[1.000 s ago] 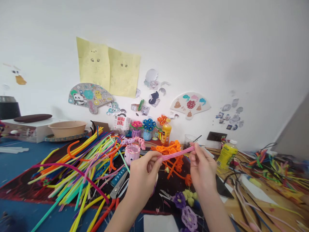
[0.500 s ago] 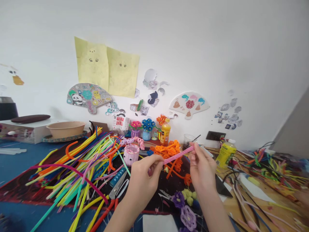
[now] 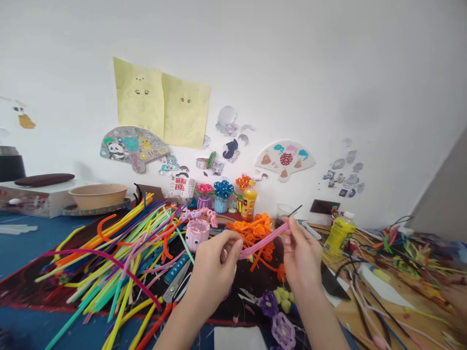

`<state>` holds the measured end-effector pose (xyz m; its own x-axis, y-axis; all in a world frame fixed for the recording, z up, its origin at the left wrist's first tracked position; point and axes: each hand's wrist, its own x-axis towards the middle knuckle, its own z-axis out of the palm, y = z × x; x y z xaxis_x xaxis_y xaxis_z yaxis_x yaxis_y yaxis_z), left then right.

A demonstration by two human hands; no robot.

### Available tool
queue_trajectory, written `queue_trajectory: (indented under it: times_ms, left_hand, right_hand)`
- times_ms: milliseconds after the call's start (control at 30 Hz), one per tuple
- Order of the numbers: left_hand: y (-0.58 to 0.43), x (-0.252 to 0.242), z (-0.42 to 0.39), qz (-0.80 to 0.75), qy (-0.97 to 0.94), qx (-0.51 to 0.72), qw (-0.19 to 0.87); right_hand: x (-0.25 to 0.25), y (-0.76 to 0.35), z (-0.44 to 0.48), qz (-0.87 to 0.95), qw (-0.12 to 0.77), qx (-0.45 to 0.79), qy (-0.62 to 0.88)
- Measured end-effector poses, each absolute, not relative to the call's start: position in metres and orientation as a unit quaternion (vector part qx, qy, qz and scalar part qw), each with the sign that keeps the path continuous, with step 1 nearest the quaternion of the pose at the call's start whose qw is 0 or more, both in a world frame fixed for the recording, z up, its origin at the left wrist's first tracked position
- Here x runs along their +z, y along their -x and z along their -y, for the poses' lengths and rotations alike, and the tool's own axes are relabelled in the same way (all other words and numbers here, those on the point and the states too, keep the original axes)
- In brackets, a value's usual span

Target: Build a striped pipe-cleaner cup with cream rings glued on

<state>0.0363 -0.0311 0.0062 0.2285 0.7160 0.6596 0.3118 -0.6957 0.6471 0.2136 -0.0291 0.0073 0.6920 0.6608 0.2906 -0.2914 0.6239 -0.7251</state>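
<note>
Pink pipe cleaners [image 3: 265,239] stretch between my two hands above the dark mat. My left hand [image 3: 218,265] pinches their lower left end, with part of the pink loop hidden behind its fingers. The upper right end is gripped between the thumb and fingers of my right hand [image 3: 302,255]. Behind the left hand stands a pink pot with googly eyes [image 3: 197,235]. Under and behind the strands lies a pile of orange pipe-cleaner shapes [image 3: 251,231]. Purple pipe-cleaner flowers [image 3: 282,329] rest below my right hand.
Many loose colourful pipe cleaners [image 3: 120,257] spread at the left, beside scissors [image 3: 171,291]. Finished flower pots [image 3: 221,204] and an orange drink bottle [image 3: 249,200] stand along the wall. A yellow-green bottle [image 3: 339,234] is at the right. Another person's hand [image 3: 454,291] shows at the right edge.
Both hands have shifted slightly left, still holding the pink pipe cleaners. The strands now sag in a slight curve and look more spread apart.
</note>
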Motion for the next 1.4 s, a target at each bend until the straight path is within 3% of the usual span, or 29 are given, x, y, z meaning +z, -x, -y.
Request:
queue_trajectory:
  times_ms: [167, 667, 1033, 1400]
  left_hand:
    - [-0.036, 0.003, 0.027, -0.336, -0.803, 0.479, 0.113]
    - [-0.04, -0.003, 0.027, -0.337, -0.832, 0.433, 0.082]
    - [-0.036, 0.008, 0.031, -0.4, -0.762, 0.452, 0.234]
    - [-0.034, 0.001, 0.031, -0.42, -0.739, 0.451, 0.273]
  right_hand:
    - [0.005, -0.212, 0.029, 0.315, 0.842, 0.27, 0.346]
    - [0.008, -0.208, 0.03, 0.306, 0.844, 0.291, 0.33]
    - [0.007, -0.206, 0.032, 0.322, 0.841, 0.285, 0.328]
    - [0.007, -0.204, 0.034, 0.332, 0.835, 0.247, 0.363]
